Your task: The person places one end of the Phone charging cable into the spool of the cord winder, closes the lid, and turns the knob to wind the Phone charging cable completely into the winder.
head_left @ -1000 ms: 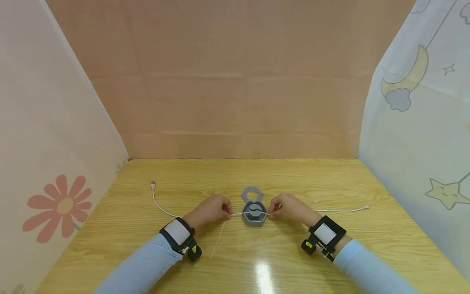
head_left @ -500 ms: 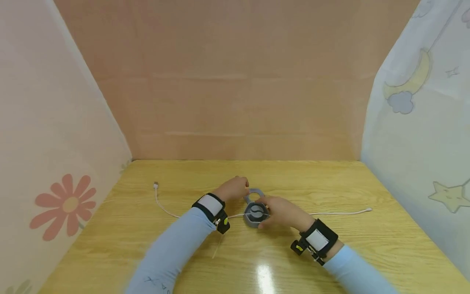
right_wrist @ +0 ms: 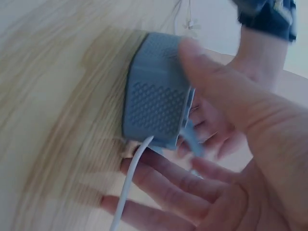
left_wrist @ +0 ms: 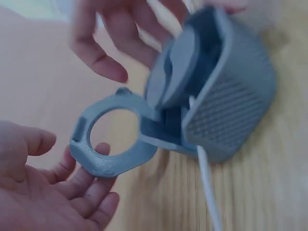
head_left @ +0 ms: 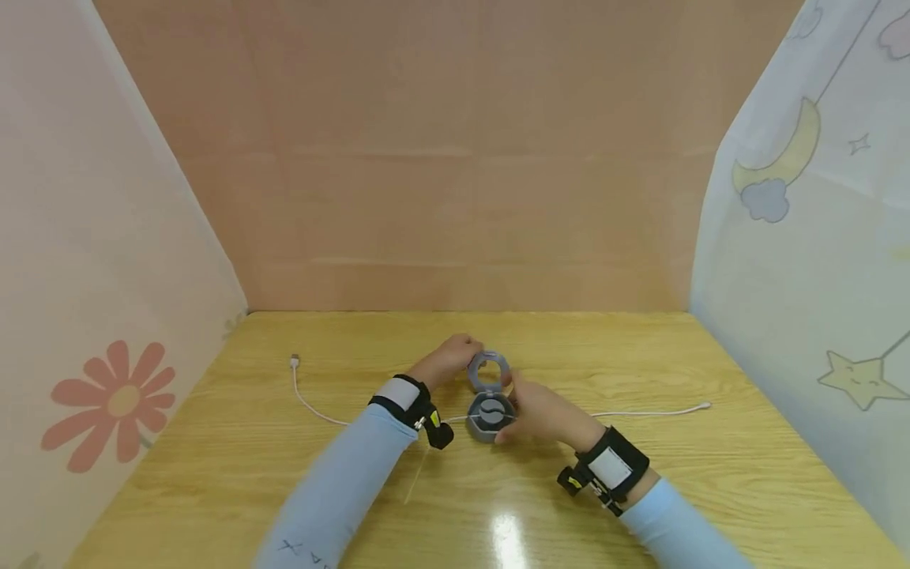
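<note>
A grey hexagonal box [head_left: 489,417] sits on the wooden table [head_left: 640,474], and a white cable [head_left: 643,412] runs through it to both sides. Its hinged ring lid [head_left: 488,369] is raised at the far side. My left hand [head_left: 451,359] reaches behind the box. Its fingertips [left_wrist: 98,192] support the ring lid [left_wrist: 113,144] from below, with the thumb apart. My right hand [head_left: 532,407] lies against the box's right side, its fingers [right_wrist: 178,185] stretched along the table beside the box [right_wrist: 156,98]. The cable [right_wrist: 129,190] leaves the box just above them.
The cable's left plug [head_left: 295,362] lies on the table at the far left, and its right end [head_left: 704,406] is at the right. A thin pale strip [head_left: 419,474] lies near the left forearm. Printed cloth walls stand at both sides and a plain wall at the back.
Both hands let go of the cable they pinched beside the box. My left hand moved behind the box and tilted the ring lid up. My right hand closed in on the box's side.
</note>
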